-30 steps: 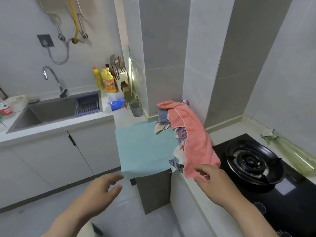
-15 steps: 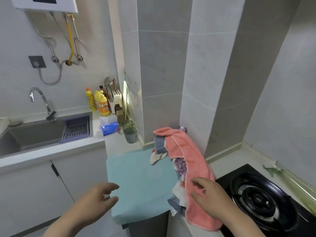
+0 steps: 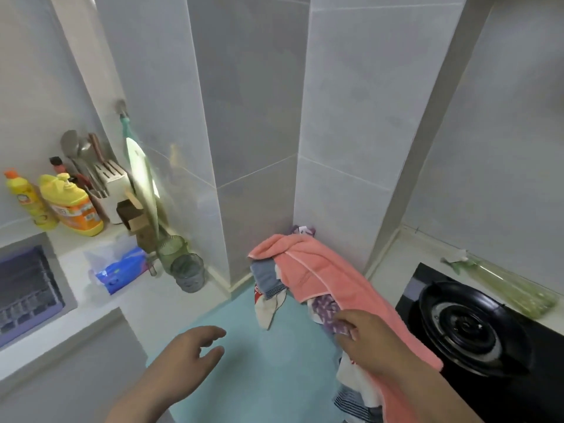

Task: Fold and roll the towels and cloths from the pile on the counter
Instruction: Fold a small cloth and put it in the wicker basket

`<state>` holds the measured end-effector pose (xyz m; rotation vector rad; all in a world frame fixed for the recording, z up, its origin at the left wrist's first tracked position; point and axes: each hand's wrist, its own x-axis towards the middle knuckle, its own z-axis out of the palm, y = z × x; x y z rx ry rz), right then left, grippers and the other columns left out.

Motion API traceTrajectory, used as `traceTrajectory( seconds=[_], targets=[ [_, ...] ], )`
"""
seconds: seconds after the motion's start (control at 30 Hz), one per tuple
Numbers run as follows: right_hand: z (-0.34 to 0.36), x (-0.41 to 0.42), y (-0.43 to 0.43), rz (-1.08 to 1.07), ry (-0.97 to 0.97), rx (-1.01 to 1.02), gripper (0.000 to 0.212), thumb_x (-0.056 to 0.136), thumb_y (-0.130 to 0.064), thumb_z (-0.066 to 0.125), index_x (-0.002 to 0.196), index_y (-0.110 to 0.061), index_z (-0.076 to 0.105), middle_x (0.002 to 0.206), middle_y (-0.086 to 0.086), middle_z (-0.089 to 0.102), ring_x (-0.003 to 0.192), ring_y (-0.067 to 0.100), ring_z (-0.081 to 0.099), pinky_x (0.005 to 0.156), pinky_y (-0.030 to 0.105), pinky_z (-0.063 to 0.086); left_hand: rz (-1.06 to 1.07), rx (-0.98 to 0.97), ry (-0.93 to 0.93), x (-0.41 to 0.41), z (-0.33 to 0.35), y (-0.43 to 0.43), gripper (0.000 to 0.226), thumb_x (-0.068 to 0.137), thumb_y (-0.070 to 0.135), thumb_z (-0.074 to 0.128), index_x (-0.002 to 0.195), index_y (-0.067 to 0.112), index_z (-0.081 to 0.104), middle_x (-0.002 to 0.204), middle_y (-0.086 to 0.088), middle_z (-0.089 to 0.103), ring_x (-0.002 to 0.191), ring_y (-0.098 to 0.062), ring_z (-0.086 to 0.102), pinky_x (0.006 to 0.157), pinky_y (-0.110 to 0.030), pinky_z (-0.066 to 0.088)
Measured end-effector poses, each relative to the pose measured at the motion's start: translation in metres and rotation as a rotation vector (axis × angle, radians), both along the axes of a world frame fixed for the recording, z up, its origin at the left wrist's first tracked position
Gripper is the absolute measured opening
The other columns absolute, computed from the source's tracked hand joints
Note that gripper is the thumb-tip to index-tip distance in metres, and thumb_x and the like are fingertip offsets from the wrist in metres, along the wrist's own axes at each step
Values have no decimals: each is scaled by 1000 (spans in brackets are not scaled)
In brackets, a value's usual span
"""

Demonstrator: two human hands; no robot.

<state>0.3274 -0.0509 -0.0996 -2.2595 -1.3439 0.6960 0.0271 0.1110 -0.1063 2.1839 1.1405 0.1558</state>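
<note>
Right grip (image 3: 363, 340) pinching the purple cloth (image 3: 328, 309) beneath the pink towel (image 3: 329, 276); left grip (image 3: 186, 352) apart, above the table (image 3: 268, 361).

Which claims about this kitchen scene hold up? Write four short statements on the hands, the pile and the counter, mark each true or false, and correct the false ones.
1. The pink towel lies on top of the pile. True.
2. The right hand rests on the pile at the purple patterned cloth. True.
3. The left hand holds a folded towel. False: it holds nothing and hovers, fingers relaxed, over the light blue mat.
4. The gas burner sits left of the pile. False: it sits to the pile's right.
</note>
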Motion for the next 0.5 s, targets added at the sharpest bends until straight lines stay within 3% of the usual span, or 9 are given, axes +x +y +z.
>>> traceTrajectory(
  seconds=[0.13,0.2,0.33,0.43,0.5],
  targets=[
    [10,-9,25,-123,-39,-62,24,91,-24,57,107,-9,66,109,7,67,101,20,62,93,38,49,-149,6,48,14,-4,58,25,93,36,57,99,56,44,117,23,58,104,3,57,93,-19,46],
    [16,-10,31,-175,-63,-73,28,93,-23,55,110,-4,64,114,12,66,105,25,60,94,37,46,-221,23,62,27,-4,78,23,93,38,56,100,56,44,119,22,58,105,2,56,94,-20,46],
    [17,-3,38,-240,-92,-76,37,95,-26,56,131,-21,57,134,-5,56,121,13,51,105,27,38,-382,53,59,70,-1,97,24,93,37,55,95,58,44,118,24,57,104,4,55,93,-21,46],
    [10,8,44,-264,-126,-94,39,96,-24,54,135,-22,53,139,-7,52,126,12,47,109,26,33,-484,52,6,112,6,103,30,94,28,55,88,57,47,104,29,58,96,8,56,87,-16,46],
    [1,16,48,-286,-147,-115,41,97,-27,52,138,-24,50,142,-9,48,129,11,44,109,24,31,-523,53,-43,141,8,106,33,94,22,56,96,55,51,105,32,56,92,9,55,82,-10,41]
  ],
)
